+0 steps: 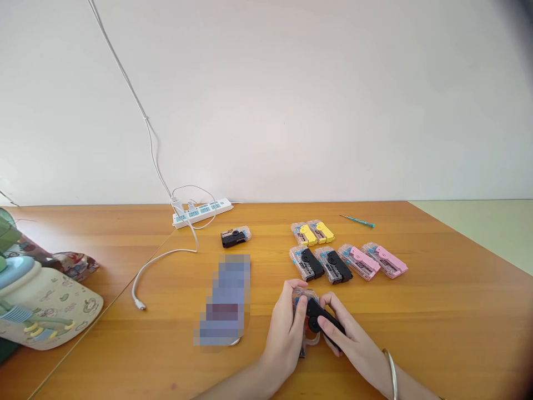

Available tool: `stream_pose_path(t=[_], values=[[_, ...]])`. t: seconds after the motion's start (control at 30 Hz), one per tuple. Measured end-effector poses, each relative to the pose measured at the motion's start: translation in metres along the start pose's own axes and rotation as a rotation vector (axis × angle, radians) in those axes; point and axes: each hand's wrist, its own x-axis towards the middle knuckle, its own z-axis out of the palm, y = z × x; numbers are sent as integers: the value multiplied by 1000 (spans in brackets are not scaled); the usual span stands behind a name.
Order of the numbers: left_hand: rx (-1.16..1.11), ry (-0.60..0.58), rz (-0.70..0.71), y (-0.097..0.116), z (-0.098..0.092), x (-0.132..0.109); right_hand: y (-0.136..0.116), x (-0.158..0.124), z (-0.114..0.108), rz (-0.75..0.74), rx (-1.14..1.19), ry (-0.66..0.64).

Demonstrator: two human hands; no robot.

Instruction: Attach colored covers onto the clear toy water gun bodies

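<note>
Your left hand is clenched around the clear plastic cartridge, gripping its body from the 9 o'clock side. Your right hand closes on the cartridge's black clip from 3 o'clock, with the fingers curled over it. Taking your hands as the centre, the cartridge sits directly between them, near the front edge of your work area, and is not resting free on the wooden table. Its long axis runs roughly 12 to 6, while the clip angles off towards 4 o'clock, so your right hand is nearer the clip and your left is nearer the clear body.

At 12 o'clock lie 2 black-clipped cartridges, with 2 yellow-clipped cartridges beyond them. At 1 o'clock are 2 pink-clipped cartridges, and past those is a thin teal screwdriver. At 10 o'clock, 1 more black-clipped cartridge lies alone, beyond a pixelated object that is too blurred to identify. Farther out at 10 o'clock sits a white power strip.
</note>
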Motion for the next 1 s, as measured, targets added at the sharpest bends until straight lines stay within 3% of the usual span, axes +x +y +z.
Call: stream_pose_path(t=[0.23, 0.67, 0.83, 1.0], values=[[-61, -23, -5, 2, 0, -1, 2, 0, 1, 0, 12, 56], [47, -67, -31, 3, -2, -1, 2, -1, -1, -88, 80, 154], [59, -104, -9, 7, -4, -1, -1, 3, -11, -199, 69, 239], [191, -169, -45, 8, -5, -2, -9, 5, -22, -204, 23, 271]])
